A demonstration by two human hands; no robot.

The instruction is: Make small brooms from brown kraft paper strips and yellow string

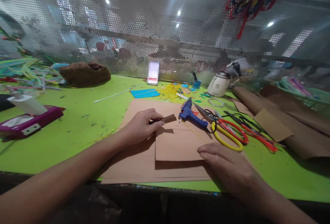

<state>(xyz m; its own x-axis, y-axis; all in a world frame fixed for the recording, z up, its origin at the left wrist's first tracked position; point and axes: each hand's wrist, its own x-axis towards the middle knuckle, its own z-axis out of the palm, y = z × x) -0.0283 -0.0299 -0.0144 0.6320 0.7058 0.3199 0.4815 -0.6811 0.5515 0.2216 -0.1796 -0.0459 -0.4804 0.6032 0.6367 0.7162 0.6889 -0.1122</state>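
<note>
My left hand [143, 124] pinches a narrow dark brown strip [168, 118], which looks like folded paper or card, between thumb and fingers. Below it, a tan sheet of craft paper [177, 145] is slightly raised at its front edge and casts a shadow. My right hand [227, 162] grips that sheet by its lower right corner, fingers together; the thumb is hidden. Larger tan sheets [129, 169] lie flat underneath. Just beyond the strip lies a blue glue gun [192, 115], its nozzle toward me. Beside it are yellow-handled scissors [227, 140] and red-handled scissors [235, 131].
A purple power strip [33, 124] with a white plug stands at the left. Behind are a brown lump [85, 74], a phone [153, 73], blue paper [145, 93], yellow scraps [171, 90] and a white jar [218, 84]. Brown paper [291, 121] lies right.
</note>
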